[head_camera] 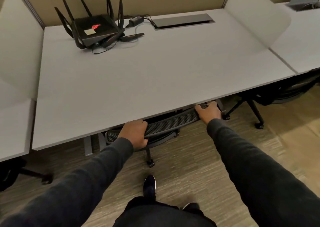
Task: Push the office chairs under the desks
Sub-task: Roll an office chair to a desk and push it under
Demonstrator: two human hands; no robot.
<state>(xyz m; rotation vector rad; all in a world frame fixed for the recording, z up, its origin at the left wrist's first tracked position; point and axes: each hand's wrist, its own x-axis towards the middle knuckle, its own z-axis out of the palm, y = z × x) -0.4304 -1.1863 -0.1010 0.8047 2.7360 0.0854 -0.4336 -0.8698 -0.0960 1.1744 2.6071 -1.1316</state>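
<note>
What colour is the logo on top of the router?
Red, glowing on the black router, seen in the head view.

No legible words, numbers or brand names anywhere. Only marks: a glowing red emblem (96, 26), shape unclear, on the flat top of the black, square plastic router with upright antennas (93, 30), toward its rear right. Just in front of that emblem, on the same top face, a small pale yellow sticker (89, 31), blank or too blurred to read. Nothing printed on the black power adapter (136, 20) right of the router.
</note>
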